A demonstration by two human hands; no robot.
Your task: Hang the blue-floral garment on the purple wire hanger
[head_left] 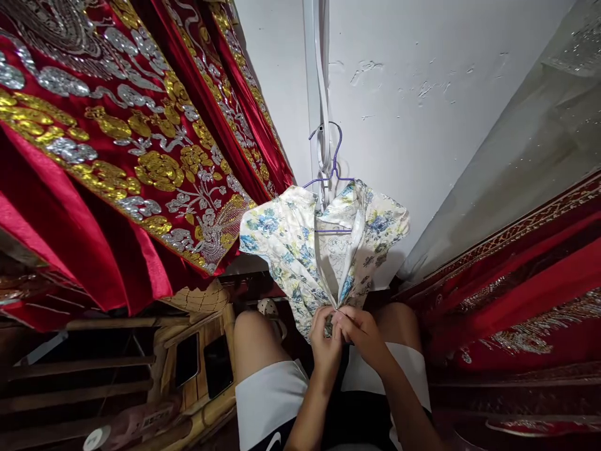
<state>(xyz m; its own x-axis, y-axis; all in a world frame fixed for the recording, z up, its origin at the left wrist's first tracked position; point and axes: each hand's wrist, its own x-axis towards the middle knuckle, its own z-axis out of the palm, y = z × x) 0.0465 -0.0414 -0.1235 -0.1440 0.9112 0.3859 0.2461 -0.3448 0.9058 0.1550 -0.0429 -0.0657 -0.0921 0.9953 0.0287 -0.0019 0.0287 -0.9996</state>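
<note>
A small white dress with blue and yellow flowers [291,241] hangs on a purple wire hanger [334,164] from a white strap against the wall. Its back is open along a zipper seam. My left hand [325,343] grips the fabric at the bottom of the opening, fingers curled. Right beside it, my right hand [359,332] pinches the seam at the same spot, where the zipper ends. Both hands touch each other just above my knees in white shorts.
Red garments with gold and silver embroidery [141,144] hang at the left. More red embroidered cloth [516,294] and a plastic-covered garment [530,144] hang at the right. A bamboo piece of furniture holding two phones [201,366] stands lower left. The white wall [413,75] is behind.
</note>
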